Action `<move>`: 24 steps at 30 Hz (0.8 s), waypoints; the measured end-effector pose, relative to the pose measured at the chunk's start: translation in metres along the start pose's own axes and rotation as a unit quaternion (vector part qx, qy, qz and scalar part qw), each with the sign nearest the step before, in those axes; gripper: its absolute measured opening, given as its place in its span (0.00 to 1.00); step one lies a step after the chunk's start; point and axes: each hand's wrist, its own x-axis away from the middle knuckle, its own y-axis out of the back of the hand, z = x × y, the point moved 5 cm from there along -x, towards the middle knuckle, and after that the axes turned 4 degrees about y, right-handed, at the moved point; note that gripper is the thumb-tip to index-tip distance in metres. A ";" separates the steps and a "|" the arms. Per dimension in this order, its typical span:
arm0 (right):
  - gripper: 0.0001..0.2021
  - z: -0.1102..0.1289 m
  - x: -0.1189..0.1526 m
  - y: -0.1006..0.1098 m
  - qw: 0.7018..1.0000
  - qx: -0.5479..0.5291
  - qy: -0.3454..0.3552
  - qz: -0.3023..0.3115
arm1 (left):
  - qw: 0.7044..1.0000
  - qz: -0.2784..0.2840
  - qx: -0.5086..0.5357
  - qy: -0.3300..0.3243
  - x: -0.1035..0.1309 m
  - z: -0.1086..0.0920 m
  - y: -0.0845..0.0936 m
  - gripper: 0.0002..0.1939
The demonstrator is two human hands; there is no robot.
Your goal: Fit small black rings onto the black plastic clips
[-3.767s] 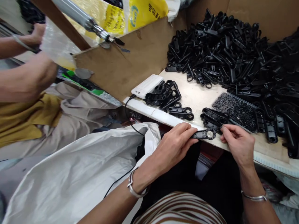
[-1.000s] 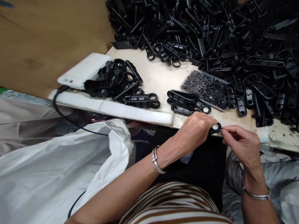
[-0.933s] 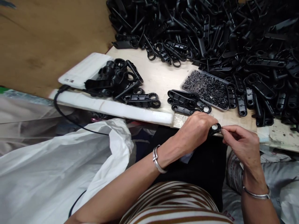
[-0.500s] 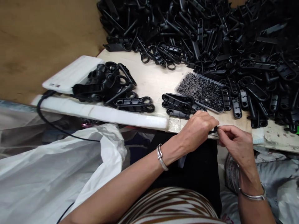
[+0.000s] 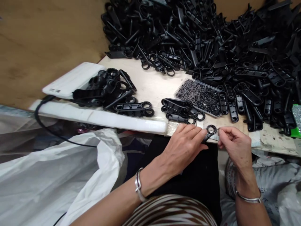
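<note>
My left hand [image 5: 185,142] is closed around a black plastic arm-shaped part [image 5: 211,129], whose round ring end sticks out past the fingertips at the table's front edge. Just right of that ring, my right hand [image 5: 235,144] is pinched, thumb against forefinger. Something dark and tiny shows at its fingertips, too small to name. Behind the hands stands a clear shallow tray [image 5: 213,114] full of small black pieces. Several more black arm-shaped parts [image 5: 177,106] lie beside the tray, close to my left hand.
A big heap of black plastic parts [image 5: 188,34] covers the back and right of the table [image 5: 150,81]. A smaller pile [image 5: 105,88] leans on a white flat box [image 5: 70,80] with a black cable [image 5: 63,133]. White plastic sheeting [image 5: 77,169] hangs at front left.
My left hand has shifted left and flattened, so the part's ring end now shows. The right hand has drawn slightly apart from the part. The whole view has moved a little.
</note>
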 end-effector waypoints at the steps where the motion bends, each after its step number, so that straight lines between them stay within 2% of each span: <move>1: 0.07 -0.001 0.000 0.000 1.000 -0.003 -0.003 -0.004 | 1.000 0.006 -0.010 0.003 0.003 -0.001 -0.002 0.08; 3: 0.07 -0.001 -0.001 0.001 1.000 -0.015 -0.008 -0.007 | 1.000 0.003 -0.027 0.006 0.004 -0.003 -0.007 0.05; 7: 0.07 -0.001 -0.002 0.004 0.999 -0.046 -0.011 -0.004 | 0.998 -0.037 -0.042 0.009 0.001 -0.006 -0.011 0.06; 13: 0.07 -0.001 0.000 0.006 1.000 -0.008 -0.002 -0.001 | 0.992 -0.119 -0.007 0.038 0.008 0.005 0.011 0.08; 15: 0.08 0.000 -0.001 0.005 1.000 0.014 0.008 0.008 | 0.993 -0.108 -0.037 0.024 0.009 0.009 0.017 0.08; 20: 0.08 0.008 -0.005 0.006 0.997 0.068 0.046 -0.017 | 0.996 0.008 -0.073 -0.049 -0.003 0.021 0.012 0.09; 24: 0.08 0.010 -0.005 0.011 0.997 0.057 0.044 -0.037 | 0.993 0.023 -0.095 -0.069 -0.015 0.028 0.010 0.09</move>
